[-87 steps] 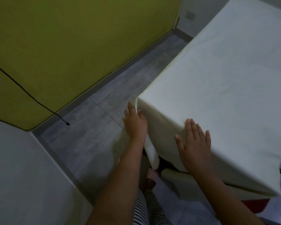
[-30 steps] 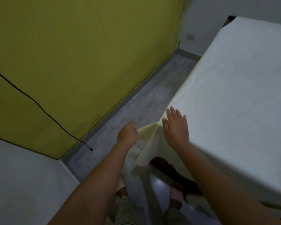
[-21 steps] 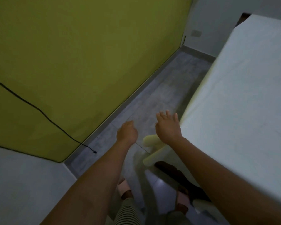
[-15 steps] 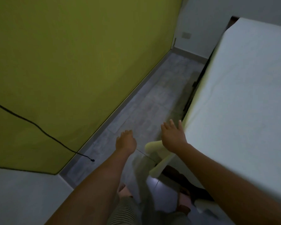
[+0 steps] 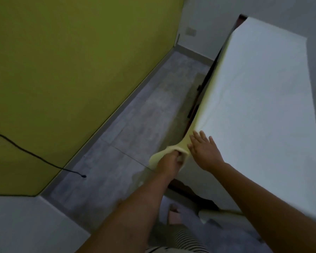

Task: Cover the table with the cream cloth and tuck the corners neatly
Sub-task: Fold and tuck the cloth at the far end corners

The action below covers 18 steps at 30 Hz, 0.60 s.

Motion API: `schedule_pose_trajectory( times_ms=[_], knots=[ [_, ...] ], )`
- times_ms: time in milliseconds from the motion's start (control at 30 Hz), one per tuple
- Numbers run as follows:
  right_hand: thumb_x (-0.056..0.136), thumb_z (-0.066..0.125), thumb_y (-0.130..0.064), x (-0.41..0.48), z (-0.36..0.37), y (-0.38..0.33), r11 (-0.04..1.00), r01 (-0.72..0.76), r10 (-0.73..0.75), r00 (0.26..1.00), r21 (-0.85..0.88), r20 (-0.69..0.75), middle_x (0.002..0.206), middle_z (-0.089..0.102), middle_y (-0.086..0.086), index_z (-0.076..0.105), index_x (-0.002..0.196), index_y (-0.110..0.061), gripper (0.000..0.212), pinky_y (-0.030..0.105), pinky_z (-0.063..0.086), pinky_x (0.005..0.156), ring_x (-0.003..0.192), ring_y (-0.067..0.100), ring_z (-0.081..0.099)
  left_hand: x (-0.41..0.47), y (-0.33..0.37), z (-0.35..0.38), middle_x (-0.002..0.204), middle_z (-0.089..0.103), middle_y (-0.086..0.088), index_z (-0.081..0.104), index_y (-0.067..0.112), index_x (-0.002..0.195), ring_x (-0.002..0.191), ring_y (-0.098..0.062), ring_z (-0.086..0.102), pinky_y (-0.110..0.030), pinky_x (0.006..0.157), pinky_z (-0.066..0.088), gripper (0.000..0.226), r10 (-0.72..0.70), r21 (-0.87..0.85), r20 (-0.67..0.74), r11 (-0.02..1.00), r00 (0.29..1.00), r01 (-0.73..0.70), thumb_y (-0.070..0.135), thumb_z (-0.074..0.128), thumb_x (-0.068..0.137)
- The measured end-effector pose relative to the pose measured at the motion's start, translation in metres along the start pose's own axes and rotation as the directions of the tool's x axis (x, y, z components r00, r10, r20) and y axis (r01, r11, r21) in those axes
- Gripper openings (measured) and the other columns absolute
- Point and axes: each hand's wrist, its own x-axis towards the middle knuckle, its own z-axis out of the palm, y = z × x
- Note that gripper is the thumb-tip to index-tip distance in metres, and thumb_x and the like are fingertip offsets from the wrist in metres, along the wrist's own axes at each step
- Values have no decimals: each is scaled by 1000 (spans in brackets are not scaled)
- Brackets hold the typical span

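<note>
Gripping the cream cloth (image 5: 254, 106) corner, the left hand (image 5: 169, 162) sits beside the flat, straight-fingered right hand (image 5: 204, 152).

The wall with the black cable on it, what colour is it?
The wall is plain yellow-green, with no pattern; the head view shows it best.

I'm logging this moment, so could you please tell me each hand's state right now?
Left hand: closed, gripping the loose corner of the cream cloth.
Right hand: open, pressing flat on the cloth.
</note>
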Motion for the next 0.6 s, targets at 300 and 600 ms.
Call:
schedule_pose_trajectory(
  times_ms=[300,600],
  knots=[
    [102,15,-40,-16,4,39,990,76,-63,992,120,-107,160,7,0,17,151,-19,53,41,0,118,147,19,4,-29,0,29,93,66,-11,61,10,90,89,-30,62,-28,64,35,18,-115,-29,-290,993,950,111,20,46,94],
    [102,20,-38,-70,17,63,984,65,-15,958,164,-285,159,15,4,33,146,-17,51,43,7,118,144,22,20,-74,11,58,98,62,-19,53,5,106,90,-37,61,-43,73,46,18,-21,225,-434,966,901,130,8,44,91]
  ],
)
